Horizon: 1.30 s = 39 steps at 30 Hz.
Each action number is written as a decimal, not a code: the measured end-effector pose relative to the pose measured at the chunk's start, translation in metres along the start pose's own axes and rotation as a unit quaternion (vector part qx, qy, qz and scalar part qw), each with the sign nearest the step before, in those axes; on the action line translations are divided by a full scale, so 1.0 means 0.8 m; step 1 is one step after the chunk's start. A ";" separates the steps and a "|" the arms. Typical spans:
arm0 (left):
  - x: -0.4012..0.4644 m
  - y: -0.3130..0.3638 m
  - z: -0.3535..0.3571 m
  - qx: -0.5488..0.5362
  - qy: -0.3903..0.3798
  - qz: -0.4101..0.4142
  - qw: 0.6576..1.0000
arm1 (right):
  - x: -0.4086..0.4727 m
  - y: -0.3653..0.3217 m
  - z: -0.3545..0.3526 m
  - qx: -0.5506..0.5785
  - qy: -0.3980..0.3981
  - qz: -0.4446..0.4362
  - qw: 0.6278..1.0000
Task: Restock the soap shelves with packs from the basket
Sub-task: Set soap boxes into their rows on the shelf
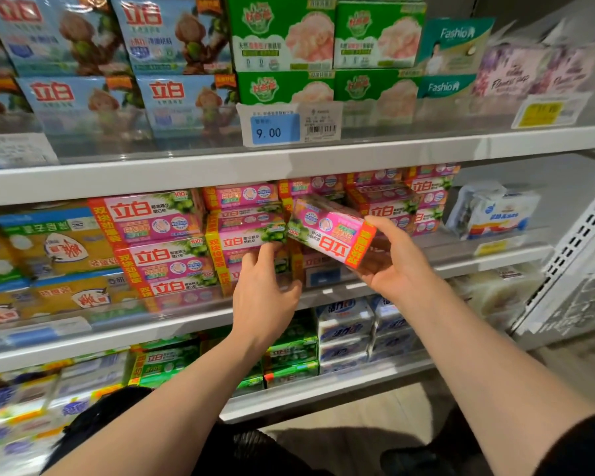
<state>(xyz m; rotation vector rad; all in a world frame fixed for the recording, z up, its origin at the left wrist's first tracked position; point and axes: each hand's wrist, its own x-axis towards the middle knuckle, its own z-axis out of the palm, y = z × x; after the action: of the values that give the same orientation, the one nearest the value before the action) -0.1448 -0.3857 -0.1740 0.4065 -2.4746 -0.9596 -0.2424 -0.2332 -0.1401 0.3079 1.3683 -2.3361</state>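
My right hand (394, 261) grips a pink soap pack (330, 230) with a red-orange edge, held upside down and tilted in front of the middle shelf (461, 266). My left hand (263, 286) reaches to the stacked pink soap packs (244, 235) on that shelf, its fingers curled against the front of a lower pack; whether it grips one is unclear. More of the same pink packs (158, 235) stand stacked to the left and behind. A dark basket (93, 420) shows at the bottom left, mostly hidden by my left forearm.
Blue soap bags (172, 39) and green boxes (282, 39) fill the upper shelf, with a 9.00 price tag (275, 128) on its rail. Yellow packs (55, 249) sit at middle left, a white-blue pack (495, 214) at middle right. Green and white packs (344, 328) line the lower shelf. A perforated white upright (571, 255) stands right.
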 end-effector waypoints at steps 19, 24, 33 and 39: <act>0.011 0.003 0.003 -0.029 0.016 -0.054 0.998 | -0.008 0.043 0.030 0.011 -0.098 -0.029 0.995; 0.009 -0.008 -0.008 -0.034 0.011 -0.053 0.998 | 0.007 0.047 0.031 0.002 0.042 -0.120 0.992; 0.001 0.010 0.009 -0.204 -0.009 0.011 0.979 | 0.008 0.052 0.037 -0.047 0.009 -0.027 0.998; 0.023 0.025 0.017 -0.185 0.064 0.050 0.979 | 0.018 0.039 0.016 -0.267 0.075 -0.190 0.942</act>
<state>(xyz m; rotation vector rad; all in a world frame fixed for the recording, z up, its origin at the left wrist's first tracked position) -0.1700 -0.3718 -0.1634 0.2104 -2.1176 -1.2765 -0.2412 -0.2613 -0.1635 0.0570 2.2335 -2.1285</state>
